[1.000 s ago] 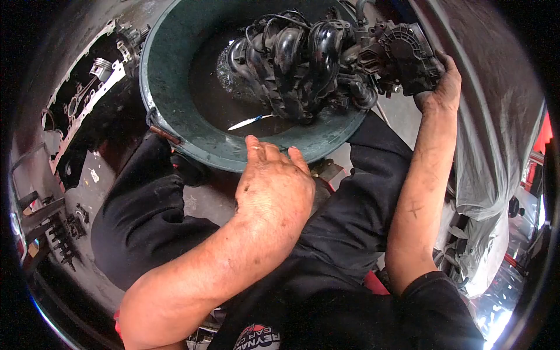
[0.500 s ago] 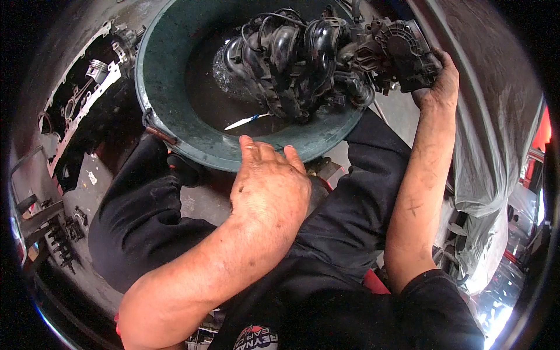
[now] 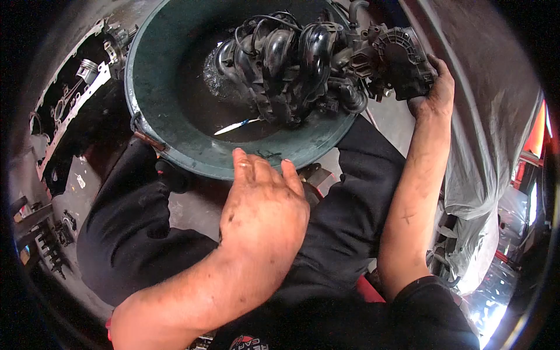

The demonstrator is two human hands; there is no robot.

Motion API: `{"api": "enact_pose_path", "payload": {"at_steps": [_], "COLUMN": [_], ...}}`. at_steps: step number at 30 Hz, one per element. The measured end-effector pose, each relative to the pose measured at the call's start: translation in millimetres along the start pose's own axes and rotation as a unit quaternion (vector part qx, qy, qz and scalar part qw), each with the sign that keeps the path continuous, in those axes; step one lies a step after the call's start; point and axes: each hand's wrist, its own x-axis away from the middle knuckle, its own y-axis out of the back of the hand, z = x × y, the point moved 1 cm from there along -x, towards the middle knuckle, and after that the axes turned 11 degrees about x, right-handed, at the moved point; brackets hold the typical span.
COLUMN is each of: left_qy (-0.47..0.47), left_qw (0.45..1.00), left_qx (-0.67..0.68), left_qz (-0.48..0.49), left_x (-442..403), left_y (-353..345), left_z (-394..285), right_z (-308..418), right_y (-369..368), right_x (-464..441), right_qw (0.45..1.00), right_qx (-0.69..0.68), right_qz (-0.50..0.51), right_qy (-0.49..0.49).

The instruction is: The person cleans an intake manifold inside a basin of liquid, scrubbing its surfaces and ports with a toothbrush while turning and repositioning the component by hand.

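A black intake manifold (image 3: pixel 274 70) with curved runners rests partly inside a green tub (image 3: pixel 192 157) and reaches over its right edge. My right hand (image 3: pixel 434 90) is wrapped around the dark throttle-body end (image 3: pixel 402 61) that sticks out past the rim. Near the front rim hovers my left hand (image 3: pixel 265 189), its fingers stretched and thumb apart, with nothing visible in it; whether it touches the rim I cannot tell. A thin brush-like tool (image 3: pixel 236 126), white at one end and blue farther along, lies in the tub beside the manifold.
Dark liquid with foam (image 3: pixel 214 76) sits in the tub. To the left stands an engine block (image 3: pixel 70 116) with a piston (image 3: pixel 87 70) on it. A grey cover (image 3: pixel 484 146) drapes along the right side. My knees flank the tub.
The view has shifted slightly, so the tub and manifold appear farther left. My left hand appears slightly lower in the view, while my right hand keeps its grip.
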Motion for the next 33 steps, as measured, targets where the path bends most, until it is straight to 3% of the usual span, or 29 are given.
{"api": "enact_pose_path", "payload": {"at_steps": [3,11,21,33], "left_qy": [-0.011,-0.007,-0.002,-0.005], "left_qw": [0.999,0.995,0.995,1.000], "left_qx": [-0.007,0.001,-0.003,-0.009], "left_qz": [-0.033,-0.101,-0.103,0.003], "left_x": [6.1,14.8,9.7,-2.6], "left_y": [2.5,10.0,9.1,0.9], "left_z": [1.9,6.8,7.5,9.5], "right_z": [-0.5,-0.9,-1.8,-0.3], "right_y": [4.1,6.6,7.4,-9.5], "right_x": [-4.4,-5.7,-3.5,12.8], "right_qw": [0.998,1.000,0.999,0.999], "right_qx": [-0.031,0.005,0.010,-0.040], "right_qz": [0.058,0.022,0.034,-0.021], "right_qy": [-0.018,-0.018,-0.017,-0.006]}}
